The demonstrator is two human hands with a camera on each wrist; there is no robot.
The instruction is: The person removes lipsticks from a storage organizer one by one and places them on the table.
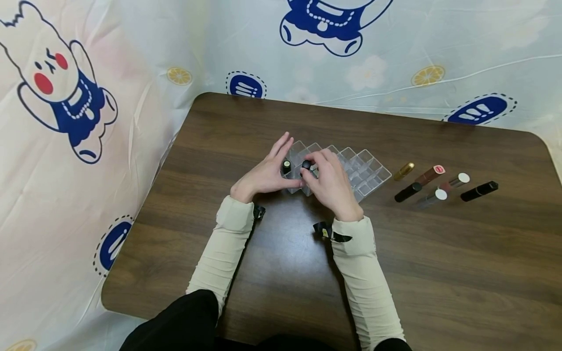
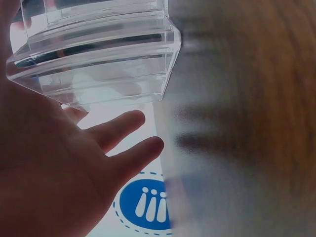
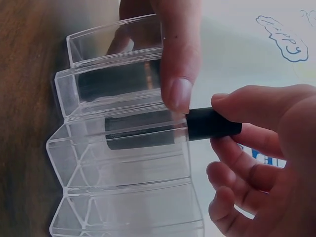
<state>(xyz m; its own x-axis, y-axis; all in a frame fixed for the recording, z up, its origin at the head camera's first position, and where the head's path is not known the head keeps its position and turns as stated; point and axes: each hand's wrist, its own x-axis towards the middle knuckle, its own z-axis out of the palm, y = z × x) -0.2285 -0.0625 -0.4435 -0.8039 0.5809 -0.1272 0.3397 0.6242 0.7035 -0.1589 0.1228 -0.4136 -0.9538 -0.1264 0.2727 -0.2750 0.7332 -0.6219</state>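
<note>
A clear plastic organizer (image 1: 366,173) with a grid of compartments stands on the table under both hands. My right hand (image 1: 331,183) pinches the black cap of a lipstick tube (image 3: 215,123) between thumb and fingers. The tube's lower part is inside a front compartment, seen through the clear wall in the right wrist view. My left hand (image 1: 270,173) has its fingers extended along the organizer's left side, its thumb touching the front. A second dark tube (image 1: 287,166) stands in the neighbouring compartment on the left.
Right of the organizer on the brown table (image 1: 439,273) are a gold tube (image 1: 404,171), a reddish-brown tube (image 1: 430,174), two white-capped tubes, (image 1: 454,181) one behind the other, and two black tubes, one at the far right. A printed cloth (image 1: 145,29) hangs behind.
</note>
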